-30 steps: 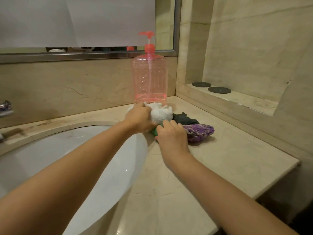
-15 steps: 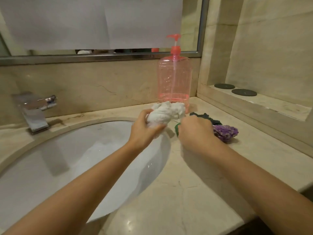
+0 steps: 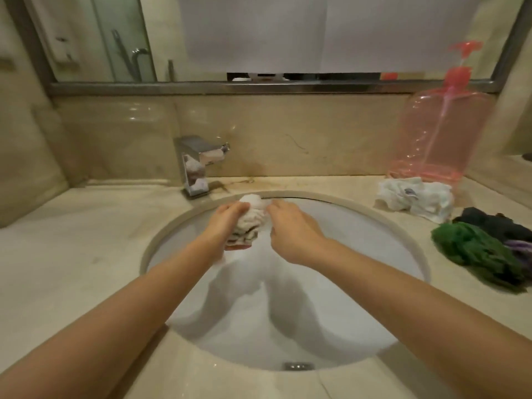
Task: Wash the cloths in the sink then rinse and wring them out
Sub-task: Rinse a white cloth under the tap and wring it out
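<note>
Both forearms reach forward over the sink. Left hand has its fingers curled round a bunched white cloth, held above the basin. Right hand pinches the cloth's top with thumb and fingertips (other fingers loosely bent). Just beyond the hands: faucet. Far right of them on the desk: white cloths, green cloth, dark cloth, pink pump bottle.

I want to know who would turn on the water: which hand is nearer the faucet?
Left. The left hand grips the white cloth just below and right of the faucet; the right hand touches the cloth from the other side, farther from the faucet.
</note>
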{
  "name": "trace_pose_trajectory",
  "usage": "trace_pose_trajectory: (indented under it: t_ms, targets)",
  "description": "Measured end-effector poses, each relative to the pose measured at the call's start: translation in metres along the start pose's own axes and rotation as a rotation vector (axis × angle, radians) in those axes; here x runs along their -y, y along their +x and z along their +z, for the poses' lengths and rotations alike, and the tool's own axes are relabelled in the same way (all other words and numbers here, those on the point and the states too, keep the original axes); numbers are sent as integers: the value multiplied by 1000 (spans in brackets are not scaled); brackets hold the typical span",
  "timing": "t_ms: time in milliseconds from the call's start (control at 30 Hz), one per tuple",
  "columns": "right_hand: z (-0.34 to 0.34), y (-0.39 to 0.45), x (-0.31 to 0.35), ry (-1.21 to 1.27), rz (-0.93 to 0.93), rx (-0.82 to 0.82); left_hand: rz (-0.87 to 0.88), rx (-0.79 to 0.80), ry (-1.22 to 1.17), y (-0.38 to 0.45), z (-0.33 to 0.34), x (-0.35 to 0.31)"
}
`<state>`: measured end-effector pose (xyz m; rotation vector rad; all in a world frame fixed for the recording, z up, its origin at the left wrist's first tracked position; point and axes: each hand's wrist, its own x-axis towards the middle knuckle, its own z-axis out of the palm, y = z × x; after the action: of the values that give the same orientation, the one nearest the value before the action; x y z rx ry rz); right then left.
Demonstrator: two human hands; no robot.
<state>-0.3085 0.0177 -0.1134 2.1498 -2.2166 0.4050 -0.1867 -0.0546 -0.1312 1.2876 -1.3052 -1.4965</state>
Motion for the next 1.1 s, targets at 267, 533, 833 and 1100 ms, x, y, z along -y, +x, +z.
trace_pose_trajectory:
  t_ms: [267, 533, 833, 1100]
  targets:
    - [-3, 100, 53, -270, -316, -172, -69, -79, -352, 32, -40, -8]
    - [-3, 147, 40, -502, -235, -55, -134, -70, -622, 43, -52, -7]
    - [44, 114, 59, 1331, 179, -102, -177, -52, -588, 39, -48, -5]
    - [69, 101, 51, 1661, 188, -3, -178, -67, -505, 38, -52, -4]
